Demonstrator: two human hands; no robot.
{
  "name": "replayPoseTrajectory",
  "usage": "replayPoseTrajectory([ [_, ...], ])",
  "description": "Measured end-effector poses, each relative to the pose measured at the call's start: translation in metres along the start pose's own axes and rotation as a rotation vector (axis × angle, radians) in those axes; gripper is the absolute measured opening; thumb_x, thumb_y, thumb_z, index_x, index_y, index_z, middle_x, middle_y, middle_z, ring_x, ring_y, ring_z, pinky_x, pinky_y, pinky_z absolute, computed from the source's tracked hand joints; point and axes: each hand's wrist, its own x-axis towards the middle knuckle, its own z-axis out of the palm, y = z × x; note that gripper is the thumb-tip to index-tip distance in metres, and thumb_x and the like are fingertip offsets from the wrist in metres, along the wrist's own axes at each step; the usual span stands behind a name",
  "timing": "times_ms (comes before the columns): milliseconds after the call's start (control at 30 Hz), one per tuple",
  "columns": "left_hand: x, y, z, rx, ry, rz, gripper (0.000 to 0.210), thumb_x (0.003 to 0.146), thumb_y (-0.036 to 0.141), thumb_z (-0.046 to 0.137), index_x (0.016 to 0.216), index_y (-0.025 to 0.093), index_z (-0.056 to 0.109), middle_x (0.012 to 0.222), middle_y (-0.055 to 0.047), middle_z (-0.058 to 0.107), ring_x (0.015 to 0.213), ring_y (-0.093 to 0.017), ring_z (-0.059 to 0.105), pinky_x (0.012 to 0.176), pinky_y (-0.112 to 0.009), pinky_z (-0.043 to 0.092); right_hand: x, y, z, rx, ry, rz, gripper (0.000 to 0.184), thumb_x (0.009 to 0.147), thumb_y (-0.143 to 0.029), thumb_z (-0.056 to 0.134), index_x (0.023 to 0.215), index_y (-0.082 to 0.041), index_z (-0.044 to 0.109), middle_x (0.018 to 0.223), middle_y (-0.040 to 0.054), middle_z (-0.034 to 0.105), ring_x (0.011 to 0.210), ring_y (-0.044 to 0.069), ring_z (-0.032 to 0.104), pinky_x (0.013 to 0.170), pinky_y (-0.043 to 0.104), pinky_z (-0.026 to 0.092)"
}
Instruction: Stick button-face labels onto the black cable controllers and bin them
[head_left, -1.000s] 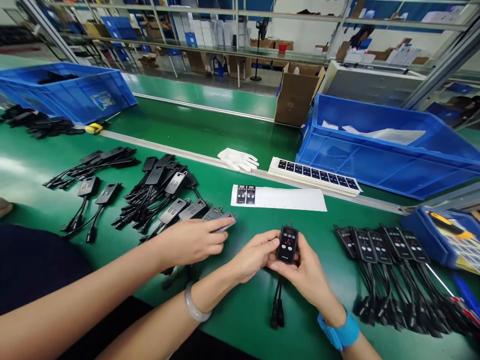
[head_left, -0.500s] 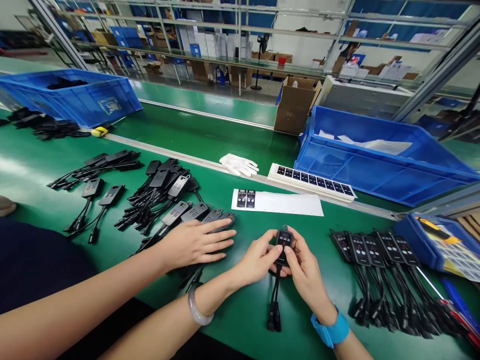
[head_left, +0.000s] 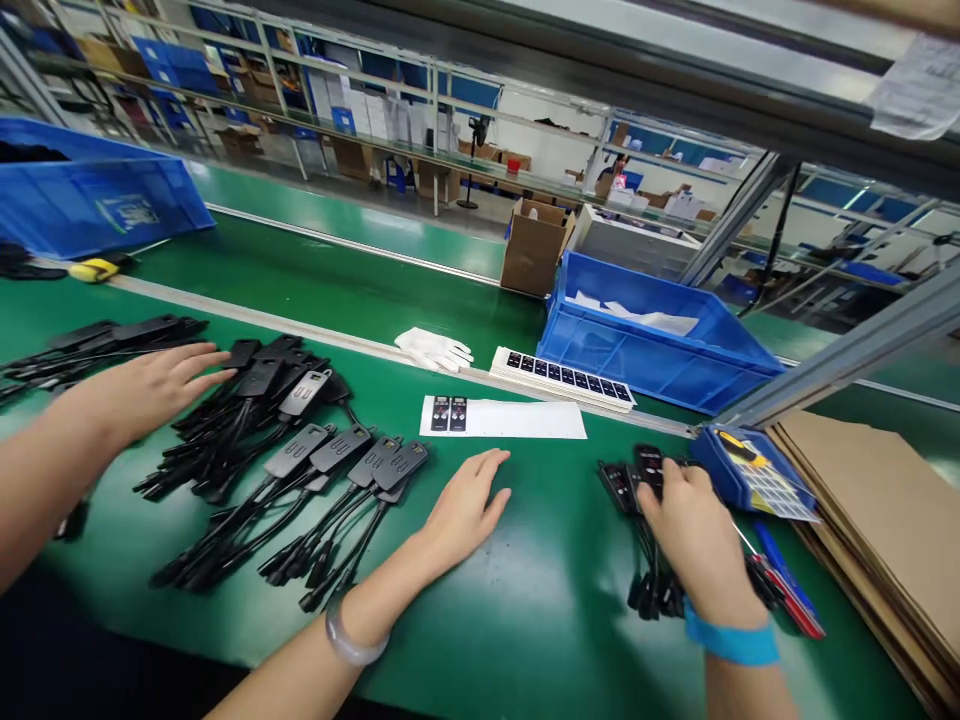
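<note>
Over the bare green mat, my left hand (head_left: 466, 505), with a bracelet at its wrist, is open and empty, its fingers stretched out. My right hand (head_left: 694, 525), wearing a blue wristband, is closed on a small black control box (head_left: 649, 466) with a printed front label. It holds the box at the group of labelled boxes (head_left: 617, 488) on the right; the hand hides part of them. Left of my left hand lie several black control boxes with cables (head_left: 401, 465), without such labels. A white label sheet (head_left: 525, 418) with two black labels lies beyond my hands.
A co-worker's hand (head_left: 161, 385) reaches over the left pile (head_left: 262, 380). Behind are a white glove (head_left: 435, 349), a stack of label sheets (head_left: 562, 378) and a blue bin (head_left: 652, 355). At right are a small blue box (head_left: 742, 470), pens (head_left: 791, 585) and cardboard (head_left: 885, 520).
My right hand has carried the control box from between both hands to the right group. My left hand has let go of it. The co-worker's hand moved left, and the view turned right.
</note>
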Motion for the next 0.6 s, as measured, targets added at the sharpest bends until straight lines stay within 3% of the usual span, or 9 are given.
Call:
replayPoseTrajectory([
  [100,0.005,-0.008,0.001,0.369,0.067,0.005,0.043,0.086,0.015,0.042,0.129,0.008,0.045,0.138,-0.022,0.042,0.131,-0.032,0.036,0.106,-0.052,0.034,0.009,0.02,0.007,-0.248,-0.069,0.012,0.025,0.083,-0.02,0.049,0.096,-0.004,0.064,0.083,0.0201,0.06,0.077,0.036,0.061,0.058,0.042,0.048],
  [200,0.009,-0.013,0.002,0.57,0.073,-0.062,0.055,0.077,0.001,0.04,0.132,-0.003,0.038,0.14,-0.032,0.032,0.135,-0.038,0.026,0.107,-0.054,0.03,0.026,0.001,0.02,-0.099,-0.013,-0.097,0.029,0.084,-0.022,0.047,0.103,-0.007,0.063,0.089,0.0212,0.062,0.08,0.036,0.061,0.062,0.044,0.047],
  [333,0.01,-0.021,0.005,0.628,0.06,-0.146,0.076,0.062,-0.008,0.041,0.136,-0.008,0.025,0.143,-0.038,0.018,0.136,-0.042,0.011,0.107,-0.056,0.029,0.063,-0.073,0.04,0.549,-0.076,-0.421,0.028,0.085,-0.019,0.044,0.102,-0.012,0.065,0.094,0.0155,0.064,0.085,0.027,0.061,0.078,0.04,0.047],
  [467,0.011,-0.028,0.009,0.608,0.054,-0.171,0.08,0.063,-0.006,0.041,0.139,-0.006,0.019,0.143,-0.036,0.02,0.137,-0.039,0.013,0.106,-0.055,0.032,0.095,-0.154,0.064,0.738,-0.115,-0.533,0.026,0.084,-0.014,0.044,0.099,-0.015,0.066,0.09,0.0091,0.064,0.079,0.019,0.061,0.079,0.032,0.047],
  [600,0.014,-0.031,0.008,0.636,0.057,-0.178,0.075,0.068,-0.004,0.037,0.14,-0.006,0.018,0.142,-0.033,0.028,0.136,-0.037,0.023,0.105,-0.052,0.034,0.106,-0.197,0.081,0.877,-0.104,-0.51,0.019,0.082,-0.018,0.049,0.091,-0.014,0.066,0.085,0.01,0.061,0.076,0.02,0.059,0.077,0.035,0.047],
])
